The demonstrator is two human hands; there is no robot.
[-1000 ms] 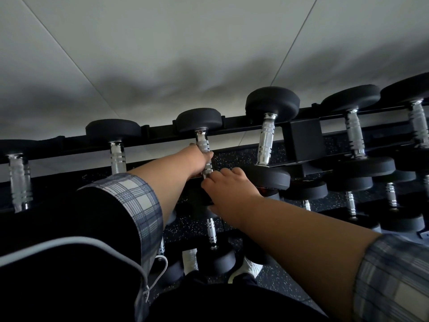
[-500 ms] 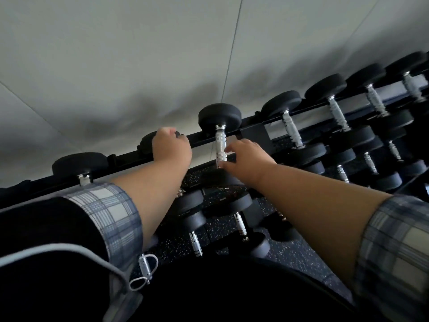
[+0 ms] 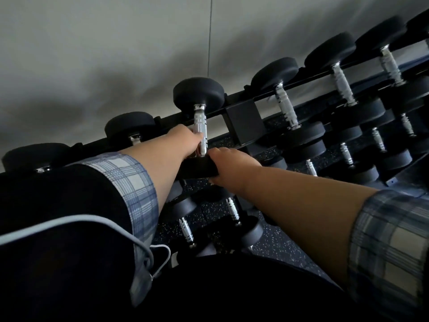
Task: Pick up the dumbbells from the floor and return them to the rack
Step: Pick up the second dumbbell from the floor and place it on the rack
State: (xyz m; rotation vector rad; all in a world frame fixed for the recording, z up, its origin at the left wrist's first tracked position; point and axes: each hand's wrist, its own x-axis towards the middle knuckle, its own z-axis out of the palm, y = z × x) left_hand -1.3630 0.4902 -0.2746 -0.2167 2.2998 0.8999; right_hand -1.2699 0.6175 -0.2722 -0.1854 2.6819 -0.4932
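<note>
Gym: dumbbell rack, speckled rubber floor.

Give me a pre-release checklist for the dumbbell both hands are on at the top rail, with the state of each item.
1. Left hand around the chrome handle: ok.
2. Right hand on the near head: ok.
3. Far head past the rack's back rail: ok.
4. Near head resting on the front rail: cannot tell, hands hide it.
5. Clear of the neighbouring dumbbell on the right: ok.
6. Fingers clear of pinching under the head: cannot tell.
</note>
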